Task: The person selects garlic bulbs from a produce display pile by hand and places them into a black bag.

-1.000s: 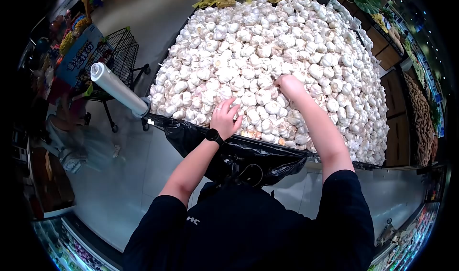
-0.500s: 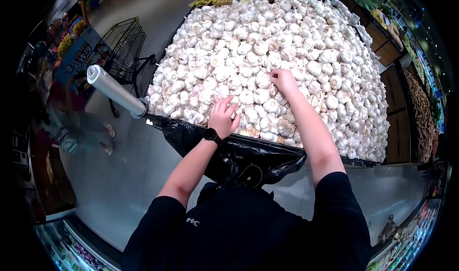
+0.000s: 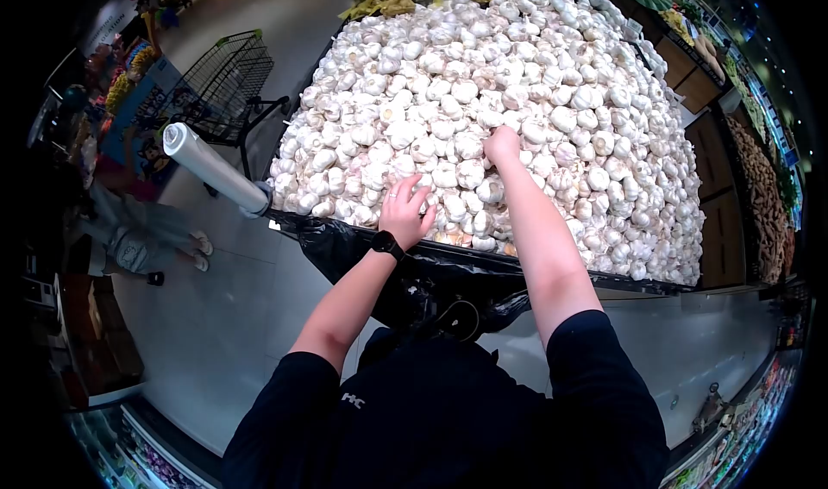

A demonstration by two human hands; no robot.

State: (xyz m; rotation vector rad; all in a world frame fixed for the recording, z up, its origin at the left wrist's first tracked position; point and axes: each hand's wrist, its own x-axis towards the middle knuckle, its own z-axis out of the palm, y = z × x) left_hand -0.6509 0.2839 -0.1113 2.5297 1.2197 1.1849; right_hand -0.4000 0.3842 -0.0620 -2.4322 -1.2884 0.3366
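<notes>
A wide heap of white garlic bulbs (image 3: 604,127) fills the display stand in front of me. Near its front edge, my left hand (image 3: 405,213) rests over the bulbs with its fingers apart, holding nothing; a dark watch is on that wrist. Further in, around the middle of the heap, my right hand (image 3: 502,147) reaches down among the bulbs. Its fingers are curled and mostly hidden from above, so I cannot make out what is in them. Black plastic sheeting (image 3: 323,241) hangs from the stand's front edge, just below my left wrist.
A roll of clear plastic bags (image 3: 214,170) sticks up at the stand's left corner. Beyond it is a shopping cart (image 3: 226,88). A person (image 3: 138,235) is on the left. Yellow mesh bags (image 3: 398,2) lie behind the garlic, and brown roots (image 3: 759,187) fill a right-hand bin.
My right hand has shifted slightly left and its fingers have gone deeper among the bulbs. The left hand stays nearly in place. The view has turned a little.
</notes>
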